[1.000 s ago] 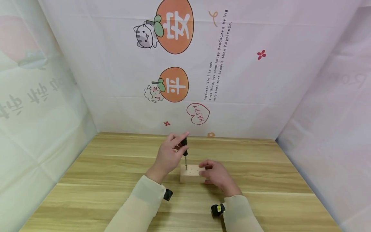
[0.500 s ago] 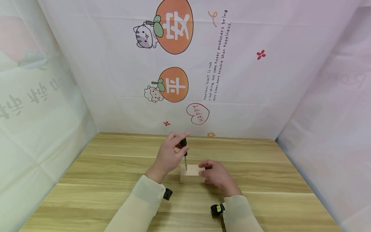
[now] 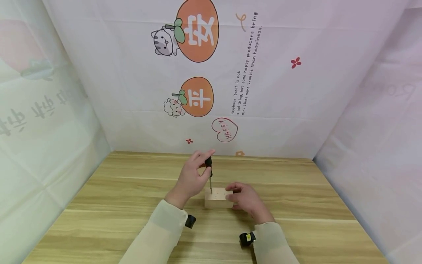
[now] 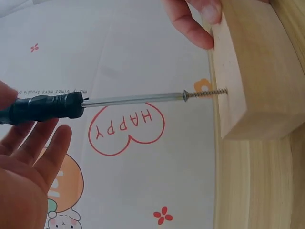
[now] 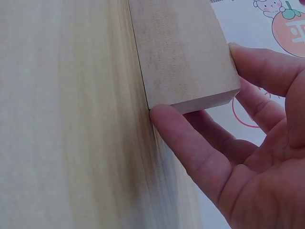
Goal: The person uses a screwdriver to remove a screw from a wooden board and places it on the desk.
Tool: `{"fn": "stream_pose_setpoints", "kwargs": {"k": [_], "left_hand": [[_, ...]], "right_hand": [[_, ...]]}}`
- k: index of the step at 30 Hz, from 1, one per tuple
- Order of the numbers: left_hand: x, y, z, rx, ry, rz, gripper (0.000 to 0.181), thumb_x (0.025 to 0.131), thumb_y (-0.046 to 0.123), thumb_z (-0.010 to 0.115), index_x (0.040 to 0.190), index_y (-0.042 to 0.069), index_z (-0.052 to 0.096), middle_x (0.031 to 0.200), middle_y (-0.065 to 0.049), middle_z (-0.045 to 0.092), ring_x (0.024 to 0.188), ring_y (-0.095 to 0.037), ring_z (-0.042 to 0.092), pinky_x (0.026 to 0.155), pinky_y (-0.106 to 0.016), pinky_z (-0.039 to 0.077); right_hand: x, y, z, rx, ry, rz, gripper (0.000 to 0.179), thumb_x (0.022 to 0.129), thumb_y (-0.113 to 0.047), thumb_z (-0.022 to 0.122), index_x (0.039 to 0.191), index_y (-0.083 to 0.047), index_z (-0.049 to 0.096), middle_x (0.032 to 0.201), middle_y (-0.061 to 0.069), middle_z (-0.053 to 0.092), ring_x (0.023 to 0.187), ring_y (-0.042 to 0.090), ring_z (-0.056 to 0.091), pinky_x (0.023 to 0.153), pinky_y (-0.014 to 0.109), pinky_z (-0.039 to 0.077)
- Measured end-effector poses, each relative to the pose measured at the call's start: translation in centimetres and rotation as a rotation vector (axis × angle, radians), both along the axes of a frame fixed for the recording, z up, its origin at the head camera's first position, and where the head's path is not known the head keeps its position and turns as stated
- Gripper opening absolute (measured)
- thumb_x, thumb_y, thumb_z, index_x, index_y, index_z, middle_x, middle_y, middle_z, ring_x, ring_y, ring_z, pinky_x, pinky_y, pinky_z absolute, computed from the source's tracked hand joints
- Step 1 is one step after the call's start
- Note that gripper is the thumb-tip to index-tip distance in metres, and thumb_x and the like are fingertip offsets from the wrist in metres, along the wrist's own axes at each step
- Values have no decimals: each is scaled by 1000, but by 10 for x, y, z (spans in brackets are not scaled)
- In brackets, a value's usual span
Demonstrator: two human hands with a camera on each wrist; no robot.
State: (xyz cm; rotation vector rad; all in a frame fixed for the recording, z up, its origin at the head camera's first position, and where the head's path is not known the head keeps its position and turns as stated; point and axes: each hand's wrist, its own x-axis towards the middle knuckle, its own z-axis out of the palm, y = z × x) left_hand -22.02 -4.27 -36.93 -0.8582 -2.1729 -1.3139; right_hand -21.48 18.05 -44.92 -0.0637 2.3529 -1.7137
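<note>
In the head view my left hand (image 3: pixel 190 179) pinches the dark handle of a screwdriver (image 3: pixel 208 162) between thumb and fingers. The shaft points down, and its tip meets the head of a screw (image 4: pixel 207 93), best seen in the left wrist view. That screw stands upright with its point in the left part of a pale wooden block (image 3: pixel 218 202), and most of its thread shows. Small dark holes dot the block's top face. At the block's right end, my right hand (image 3: pixel 246 200) grips it with thumb and fingers around the edges, as the right wrist view (image 5: pixel 257 162) confirms.
The block lies on a wood-grain table (image 3: pixel 108 212). Behind it hangs a white printed cloth (image 3: pixel 280 110), with more cloth at both sides. A black wrist camera (image 3: pixel 247 239) sits at the right sleeve, another (image 3: pixel 190 221) at the left.
The left thumb and fingers have shifted slightly on the screwdriver handle. The right hand and the block stay where they were, and the screw remains upright.
</note>
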Motion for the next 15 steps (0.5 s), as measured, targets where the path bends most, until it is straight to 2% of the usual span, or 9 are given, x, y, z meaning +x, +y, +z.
{"fn": "stream_pose_setpoints", "kwargs": {"k": [3, 9, 15], "left_hand": [[0, 1, 1, 0, -1, -17, 51, 94, -7, 61, 141, 12, 59, 108, -4, 59, 97, -15, 60, 85, -29, 55], [-2, 2, 1, -22, 20, -9, 52, 91, -3, 71, 138, 16, 63, 104, -1, 54, 87, -13, 62, 75, -26, 56], [-3, -1, 3, -55, -28, -74, 52, 95, -7, 59, 140, 18, 60, 124, 1, 58, 103, -13, 60, 83, -29, 55]], "right_hand": [[0, 0, 1, 0, 1, 0, 23, 90, -10, 73, 113, -8, 69, 121, 15, 56, 94, 28, 60, 75, 45, 58], [0, -1, 2, 4, 6, 3, 24, 90, -9, 73, 113, -7, 69, 120, 17, 55, 94, 29, 59, 74, 46, 58], [1, -1, 2, 13, 6, -8, 24, 89, -10, 75, 113, -8, 69, 120, 16, 56, 94, 28, 59, 73, 46, 58]]}}
